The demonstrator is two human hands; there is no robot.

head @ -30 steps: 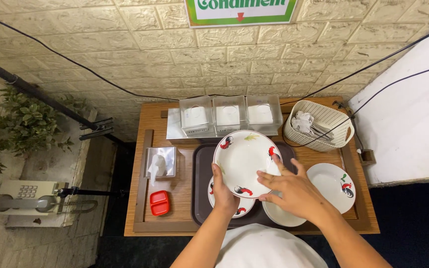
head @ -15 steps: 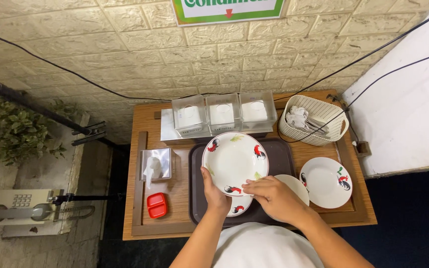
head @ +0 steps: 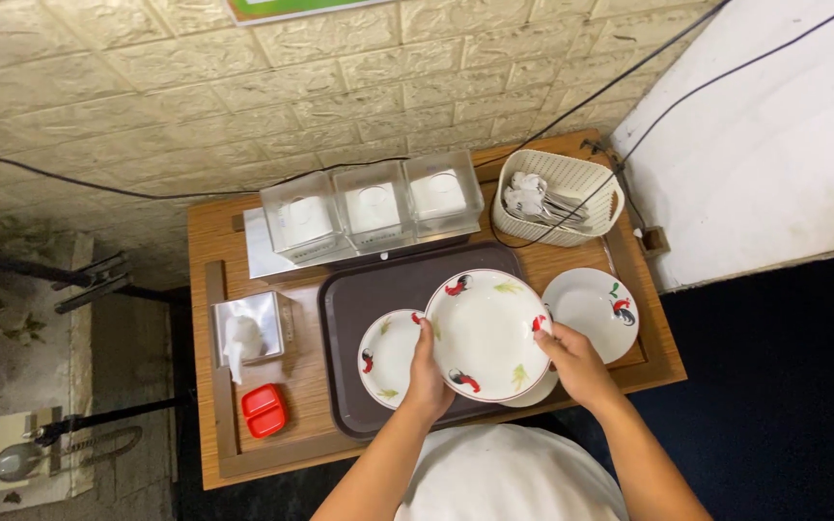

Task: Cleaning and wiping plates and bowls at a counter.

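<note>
A round white ceramic bowl with red and green painted motifs (head: 486, 334) is held level just above a dark brown rectangular plastic tray (head: 369, 294), gripped at opposite rims by both hands. The left hand (head: 427, 371) clamps the near-left rim, thumb over the edge and fingers apparently curled underneath, though they are hidden. The right hand (head: 576, 359) pinches the right rim between thumb and closed fingers. Beneath the bowl's left side lies a smaller white plate with the same painted pattern (head: 388, 355), on the tray; another matching white plate (head: 593, 311) sits just right of the tray on the wooden table (head: 214, 241). Behind the tray stand three clear square containers (head: 373, 205) and a cream plastic basket of spoons (head: 554, 196). At the left are a metal napkin holder (head: 251, 328) and a small red box (head: 264, 411)
</note>
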